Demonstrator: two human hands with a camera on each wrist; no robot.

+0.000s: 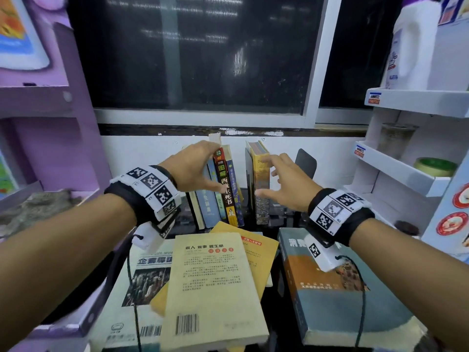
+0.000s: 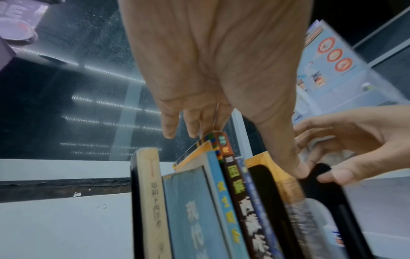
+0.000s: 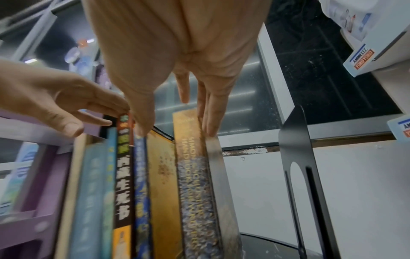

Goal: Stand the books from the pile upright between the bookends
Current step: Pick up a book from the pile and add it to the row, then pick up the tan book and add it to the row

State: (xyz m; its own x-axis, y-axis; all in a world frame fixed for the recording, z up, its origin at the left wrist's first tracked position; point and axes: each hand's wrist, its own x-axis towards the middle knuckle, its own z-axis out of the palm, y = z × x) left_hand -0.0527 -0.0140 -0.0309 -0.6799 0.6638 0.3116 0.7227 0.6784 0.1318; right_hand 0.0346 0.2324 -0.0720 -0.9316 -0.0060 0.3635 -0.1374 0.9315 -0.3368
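Several books (image 1: 223, 189) stand in a row at the back of the desk, leaning a little to the left. My left hand (image 1: 206, 167) reaches over their tops with straight fingers (image 2: 169, 128), the fingertips touching the top of the dark-spined book (image 3: 123, 157). To the right, past a small gap, a yellow book (image 1: 262, 179) stands upright against a thin black plate. My right hand (image 1: 266, 176) is spread around its top, with straight fingers (image 3: 209, 121) along its right side. The black bookend (image 1: 305, 162) stands apart on the right. The pile (image 1: 210, 288) lies in front.
The pile holds a cream book, a magazine (image 1: 144, 273) and an orange book (image 1: 256, 252). A thick blue and orange book (image 1: 337, 295) lies to the right. Purple shelves (image 1: 45, 102) stand on the left, white shelves (image 1: 416, 100) on the right. A dark window fills the wall behind.
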